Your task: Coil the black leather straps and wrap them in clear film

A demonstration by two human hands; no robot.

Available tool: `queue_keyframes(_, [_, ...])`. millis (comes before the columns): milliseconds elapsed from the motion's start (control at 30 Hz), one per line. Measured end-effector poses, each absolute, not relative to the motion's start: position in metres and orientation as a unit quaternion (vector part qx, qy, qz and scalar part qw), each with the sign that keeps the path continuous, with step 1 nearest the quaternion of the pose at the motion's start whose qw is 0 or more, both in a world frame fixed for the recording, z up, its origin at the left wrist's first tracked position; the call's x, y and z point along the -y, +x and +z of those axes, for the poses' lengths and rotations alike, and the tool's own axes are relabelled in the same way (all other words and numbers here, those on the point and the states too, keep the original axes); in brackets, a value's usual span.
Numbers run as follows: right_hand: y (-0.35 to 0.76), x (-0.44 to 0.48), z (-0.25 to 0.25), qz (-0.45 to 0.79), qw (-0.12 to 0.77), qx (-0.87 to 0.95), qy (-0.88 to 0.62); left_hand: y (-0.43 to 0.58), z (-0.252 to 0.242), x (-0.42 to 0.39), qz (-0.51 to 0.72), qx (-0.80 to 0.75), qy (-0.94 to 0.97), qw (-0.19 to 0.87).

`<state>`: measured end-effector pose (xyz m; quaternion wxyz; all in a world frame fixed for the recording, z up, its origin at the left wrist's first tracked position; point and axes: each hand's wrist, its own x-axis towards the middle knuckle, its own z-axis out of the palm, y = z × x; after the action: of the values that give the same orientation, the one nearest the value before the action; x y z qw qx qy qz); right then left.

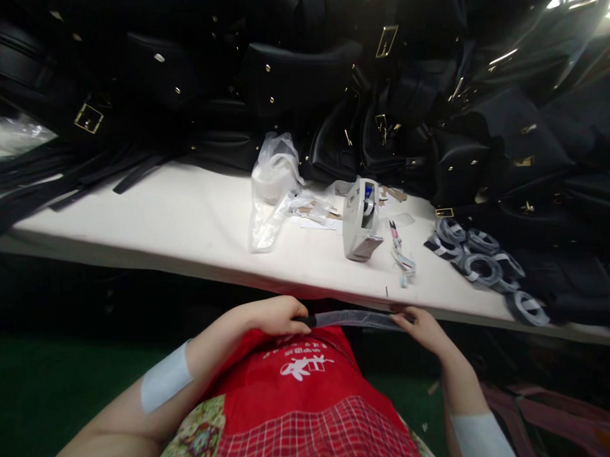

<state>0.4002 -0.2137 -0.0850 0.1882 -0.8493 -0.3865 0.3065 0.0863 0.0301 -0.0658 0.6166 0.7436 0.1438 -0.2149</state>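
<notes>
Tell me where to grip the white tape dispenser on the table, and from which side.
Probably across its two side walls, from above. The tape dispenser stands upright, its body narrow between those walls; the plastic bag lies to its left and the pink-ended tool to its right, so above looks easier. The right hand is nearer, but holds the clear strip.

Strip (355, 319) between hands: black at left hand (283, 316), clear whitish film toward right hand (422, 328). Below grip: apron (256, 403) bright red, white print (294, 369), red-and-white plaid band (312, 436); beside it, floral cloth (202, 437), mostly green. Forearm bands (166, 377) behind each hand: plain pale blue. Beyond grip: table (200, 239) off-white; dispenser (354, 230) pale grey-white, blue inside; farther, bags (299, 72) black, buckles (88, 118) gold. Beyond right hand: coils (494, 260) grey, labels (530, 305) white. Left of grip, low: floor (41, 398) dark green.
</notes>
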Motion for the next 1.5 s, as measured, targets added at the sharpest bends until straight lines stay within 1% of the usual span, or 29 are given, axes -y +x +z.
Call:
queue_keyframes(100, [0.337, 0.179, -0.083, 0.391, 0.249, 0.494, -0.735, 0.101, -0.061, -0.017, -0.202, -0.127, 0.723, 0.648])
queue_keyframes(133, [0.318, 0.168, -0.081, 0.421, 0.253, 0.523, -0.697, 0.105, -0.059, -0.014, -0.198, -0.123, 0.724, 0.650])
queue_keyframes(200, [0.292, 0.154, -0.075, 0.439, 0.239, 0.565, -0.656, 0.109, -0.055, -0.013, -0.196, -0.119, 0.724, 0.651])
queue_keyframes(300, [0.287, 0.151, -0.069, 0.389, 0.231, 0.581, -0.676, 0.102, -0.055, -0.023, -0.210, -0.128, 0.705, 0.666])
queue_keyframes(433, [0.312, 0.160, -0.069, 0.335, 0.250, 0.558, -0.716, 0.079, -0.064, -0.045, -0.277, -0.134, 0.638, 0.706])
queue_keyframes(567, [0.330, 0.165, -0.071, 0.331, 0.265, 0.542, -0.726, 0.056, -0.073, -0.057, -0.319, -0.115, 0.566, 0.752])
queue_keyframes(633, [0.332, 0.164, -0.071, 0.345, 0.269, 0.543, -0.716, 0.051, -0.071, -0.056, -0.313, -0.121, 0.519, 0.786])
queue_keyframes(700, [0.327, 0.161, -0.070, 0.366, 0.271, 0.546, -0.703, 0.055, -0.063, -0.052, -0.239, -0.139, 0.470, 0.838])
queue_keyframes(767, [0.314, 0.154, -0.067, 0.398, 0.281, 0.548, -0.679, 0.073, -0.050, -0.045, -0.083, -0.169, 0.423, 0.886])
queue_keyframes(833, [0.295, 0.147, -0.062, 0.453, 0.295, 0.551, -0.636, 0.100, -0.038, -0.036, 0.086, -0.200, 0.385, 0.897])
queue_keyframes(867, [0.285, 0.143, -0.059, 0.485, 0.299, 0.553, -0.608, 0.115, -0.034, -0.031, 0.154, -0.209, 0.379, 0.888])
queue_keyframes(933, [0.267, 0.137, -0.053, 0.548, 0.309, 0.546, -0.553, 0.142, -0.031, -0.022, 0.232, -0.206, 0.429, 0.848])
queue_keyframes(1000, [0.259, 0.134, -0.048, 0.602, 0.344, 0.511, -0.507, 0.158, -0.036, -0.012, 0.242, -0.200, 0.563, 0.765])
queue_keyframes(1100, [0.266, 0.135, -0.045, 0.645, 0.441, 0.414, -0.468, 0.158, -0.045, 0.004, 0.160, -0.157, 0.762, 0.607])
queue_keyframes(1167, [0.277, 0.139, -0.046, 0.646, 0.481, 0.353, -0.477, 0.150, -0.047, 0.013, 0.111, -0.112, 0.844, 0.513])
queue_keyframes(1267, [0.292, 0.144, -0.053, 0.632, 0.485, 0.311, -0.519, 0.143, -0.043, 0.021, 0.088, -0.067, 0.920, 0.376])
queue_keyframes(1333, [0.299, 0.146, -0.058, 0.623, 0.476, 0.307, -0.538, 0.145, -0.038, 0.024, 0.069, -0.060, 0.948, 0.304])
queue_keyframes(1433, [0.308, 0.147, -0.060, 0.617, 0.460, 0.303, -0.562, 0.150, -0.032, 0.022, 0.030, -0.074, 0.964, 0.253])
queue_keyframes(1500, [0.312, 0.148, -0.056, 0.565, 0.459, 0.318, -0.607, 0.151, -0.031, 0.020, 0.012, -0.093, 0.956, 0.278])
